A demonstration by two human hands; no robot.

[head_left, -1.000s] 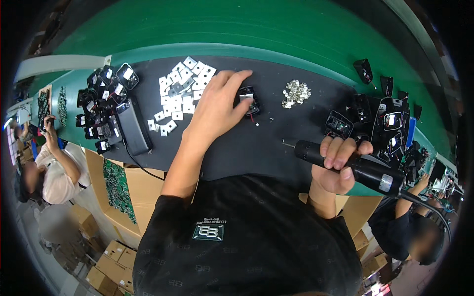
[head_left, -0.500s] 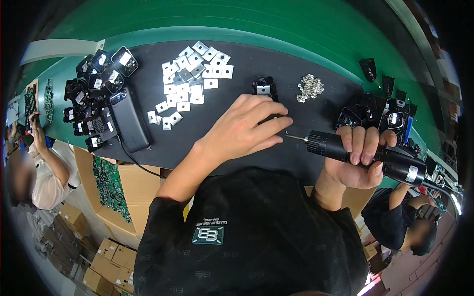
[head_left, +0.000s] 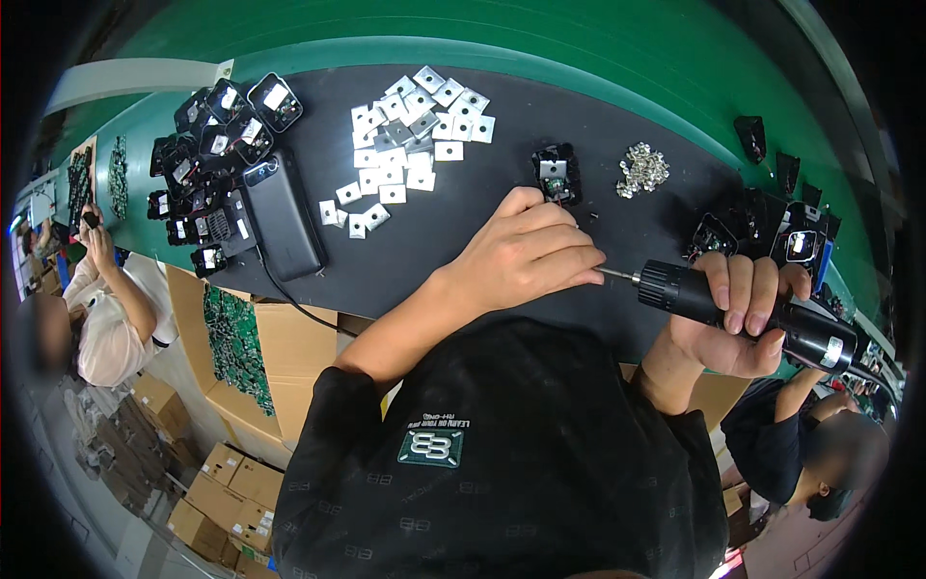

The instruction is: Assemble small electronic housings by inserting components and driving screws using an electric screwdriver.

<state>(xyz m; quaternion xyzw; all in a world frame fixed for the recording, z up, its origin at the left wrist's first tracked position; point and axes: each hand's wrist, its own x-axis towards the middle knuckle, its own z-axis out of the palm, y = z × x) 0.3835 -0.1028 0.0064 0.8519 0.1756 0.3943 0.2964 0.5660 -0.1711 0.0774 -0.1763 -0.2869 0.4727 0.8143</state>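
My right hand (head_left: 738, 314) is wrapped round a black electric screwdriver (head_left: 680, 292), held level with its bit pointing left. The fingertips of my left hand (head_left: 531, 256) are pinched together at the tip of the bit (head_left: 617, 274). Whatever they hold there is too small or hidden to make out. Just beyond my left knuckles lies an open black plastic housing (head_left: 569, 183); a square silver metal plate (head_left: 553, 169) with a hole sits in it, and part of a green circuit board shows below. A pile of small silver screws (head_left: 643, 171) lies right of the housing.
Many loose silver square plates (head_left: 422, 125) are spread on the black mat (head_left: 540, 101). At left are stacked black housings (head_left: 207, 135) and a black power bank (head_left: 286, 217) with a cable. More housings (head_left: 714, 236) stand at right. Co-workers (head_left: 116, 309) sit on both sides.
The whole view has shifted, so the table things appear farther right. My left fingertips have closed in on the bit's tip, and more of the housing shows beyond my left hand.
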